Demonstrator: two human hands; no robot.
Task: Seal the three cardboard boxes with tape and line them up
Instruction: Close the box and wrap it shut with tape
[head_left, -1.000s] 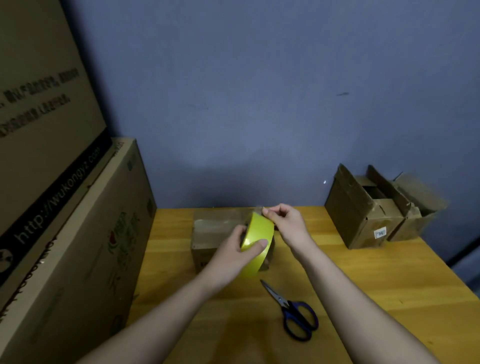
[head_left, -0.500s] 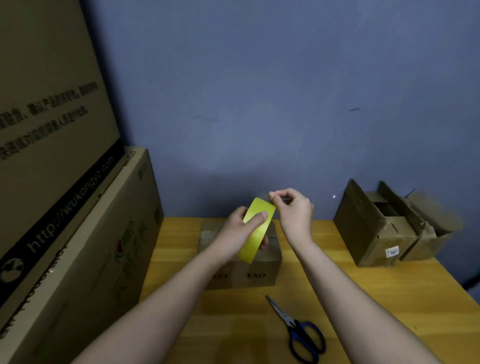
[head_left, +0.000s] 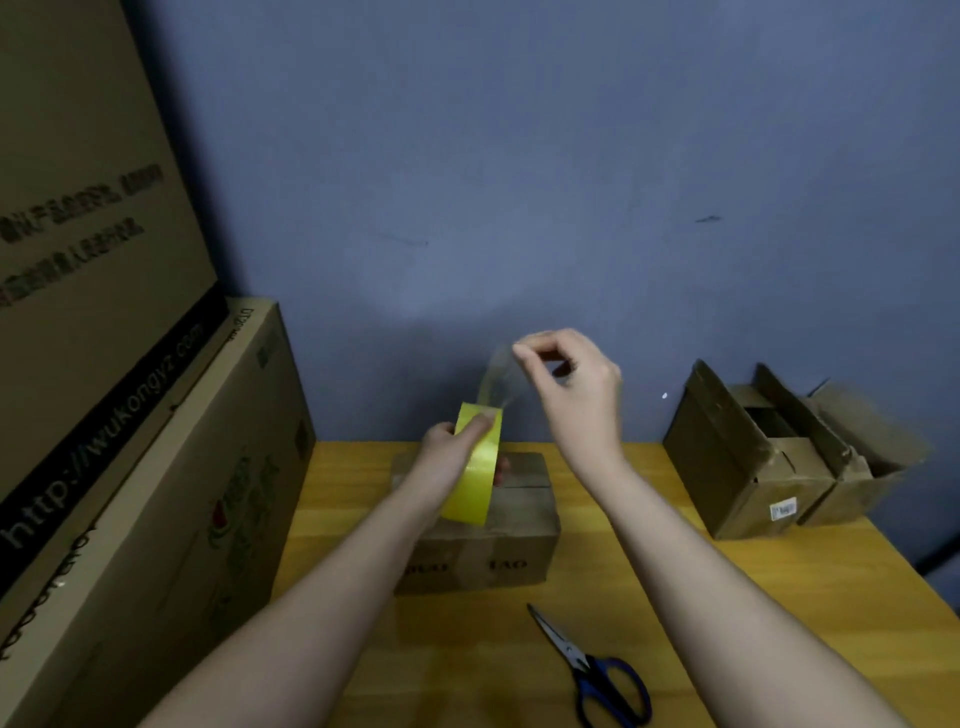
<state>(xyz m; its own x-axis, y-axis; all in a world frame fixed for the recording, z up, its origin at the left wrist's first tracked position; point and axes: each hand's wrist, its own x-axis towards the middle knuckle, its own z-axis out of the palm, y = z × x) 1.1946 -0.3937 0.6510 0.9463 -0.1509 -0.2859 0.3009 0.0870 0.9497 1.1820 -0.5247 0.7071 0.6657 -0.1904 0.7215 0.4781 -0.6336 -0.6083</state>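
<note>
A closed small cardboard box (head_left: 519, 535) sits on the wooden table (head_left: 753, 597) in front of me. Above it my left hand (head_left: 452, 452) grips a yellow roll of tape (head_left: 475, 473), held on edge. My right hand (head_left: 571, 384) pinches the free end of a clear tape strip (head_left: 498, 379) and holds it up above the roll. Two open cardboard boxes stand side by side at the right against the wall, the nearer box (head_left: 748, 457) with a white label and the farther box (head_left: 862, 457) behind it.
Blue-handled scissors (head_left: 597, 670) lie on the table near its front edge, right of centre. Large cardboard cartons (head_left: 156, 493) are stacked along the left side. A blue wall (head_left: 519, 182) closes off the back.
My right hand has pulled the tape end up and away from the roll, drawing out a short clear strip. The view has tilted so the closed box sits lower in it.
</note>
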